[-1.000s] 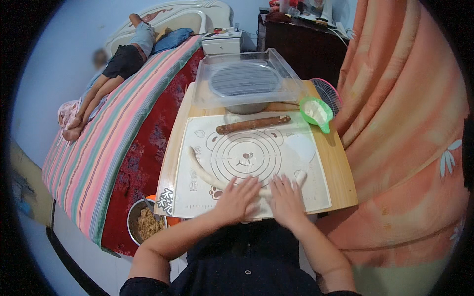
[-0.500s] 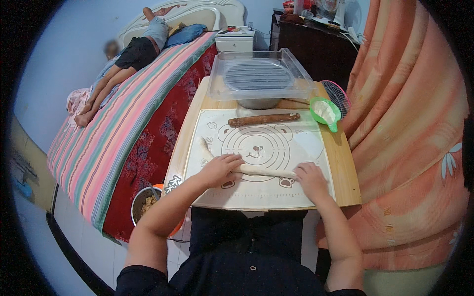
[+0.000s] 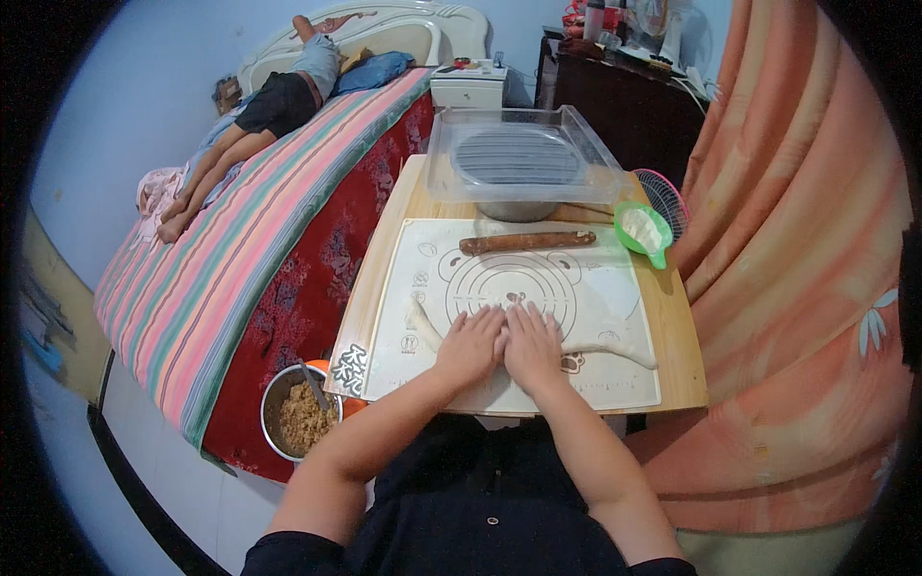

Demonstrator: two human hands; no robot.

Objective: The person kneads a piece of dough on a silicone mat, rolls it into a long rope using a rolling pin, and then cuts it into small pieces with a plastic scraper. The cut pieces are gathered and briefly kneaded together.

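Observation:
A long rope of pale dough (image 3: 615, 348) lies across a printed silicone mat (image 3: 432, 370), its left end curving up and away from me. My left hand (image 3: 471, 343) rests flat on the middle of the rope with fingers stretched forward. Right beside it, my right hand (image 3: 531, 346) also lies flat on the dough, its fingers extended and the thumbs nearly meeting. The palms hide the central stretch of dough. Beyond my fingertips, a brown wooden rolling pin (image 3: 527, 242) lies crosswise near the mat's far edge.
At the far side of the wooden table (image 3: 684, 379), a clear plastic bin (image 3: 600, 176) sits over a metal bowl (image 3: 517, 210). A green scoop of flour (image 3: 657, 257) stands far right. Low on the left is a pot of filling (image 3: 305, 420). A person (image 3: 274, 104) lies on the bed (image 3: 240, 221).
Both hands have come together at the middle of the dough rope, the left moving right and the right moving left. The rope's right end now reaches farther right.

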